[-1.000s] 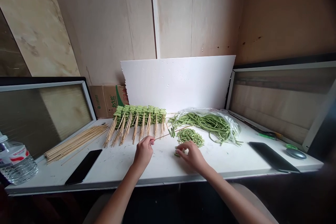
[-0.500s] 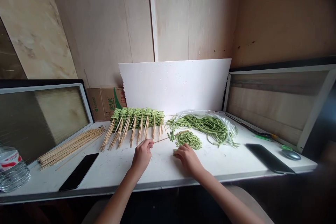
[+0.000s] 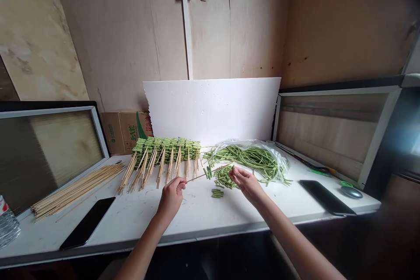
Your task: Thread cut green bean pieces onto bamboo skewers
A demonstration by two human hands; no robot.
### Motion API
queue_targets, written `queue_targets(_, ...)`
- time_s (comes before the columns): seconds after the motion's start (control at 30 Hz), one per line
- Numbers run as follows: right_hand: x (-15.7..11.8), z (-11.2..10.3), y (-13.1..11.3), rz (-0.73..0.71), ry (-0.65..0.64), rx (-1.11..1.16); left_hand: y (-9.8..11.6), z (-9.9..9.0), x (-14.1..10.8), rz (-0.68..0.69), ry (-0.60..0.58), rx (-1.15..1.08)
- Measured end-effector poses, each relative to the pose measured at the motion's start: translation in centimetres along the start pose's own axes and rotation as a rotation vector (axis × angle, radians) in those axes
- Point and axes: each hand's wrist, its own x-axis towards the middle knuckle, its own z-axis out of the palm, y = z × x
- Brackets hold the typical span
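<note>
My left hand (image 3: 172,193) is closed around the blunt end of a bamboo skewer (image 3: 196,178), which points right. A few cut green bean pieces (image 3: 208,172) are threaded across the skewer near its middle. My right hand (image 3: 246,183) pinches a short green bean piece (image 3: 233,168) at the skewer's tip; whether the tip has pierced it I cannot tell. Beneath the skewer lies a pile of cut bean pieces (image 3: 223,178), partly hidden by my right fingers. Several pieces lie side by side in a small group (image 3: 217,193) in front of the pile.
Finished bean skewers (image 3: 164,146) are stacked at the back left. Bare skewers (image 3: 75,188) lie further left beside a phone (image 3: 88,222) and a water bottle (image 3: 8,225). Long beans (image 3: 249,157) in a plastic bag lie behind the pile. Another phone (image 3: 324,197) and a mouse (image 3: 351,192) are right.
My right hand has risen from the table beside the pile to the skewer's tip, now with a bean piece in its fingers. The small group of pieces is uncovered. The view has shifted slightly.
</note>
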Motion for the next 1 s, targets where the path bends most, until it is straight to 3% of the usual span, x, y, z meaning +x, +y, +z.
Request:
queue_targets(0.2, -0.4, 0.7, -0.6, 0.001, -0.063, 0.094, 0.1, -0.2, 0.0, 0.013, -0.021, 0.001)
queue_targets(0.53, -1.0, 1.5, -0.4, -0.012, -0.063, 0.13, 0.5, -0.3, -0.2, 0.019, -0.064, 0.024)
queue_targets(0.83, -1.3, 1.7, -0.5, -0.073, -0.035, -0.106, 0.6, -0.2, -0.2, 0.027, -0.051, 0.025)
queue_targets(1.0, -1.3, 1.7, -0.5, -0.042, -0.029, -0.044, 0.5, -0.2, -0.3, 0.015, -0.046, 0.025)
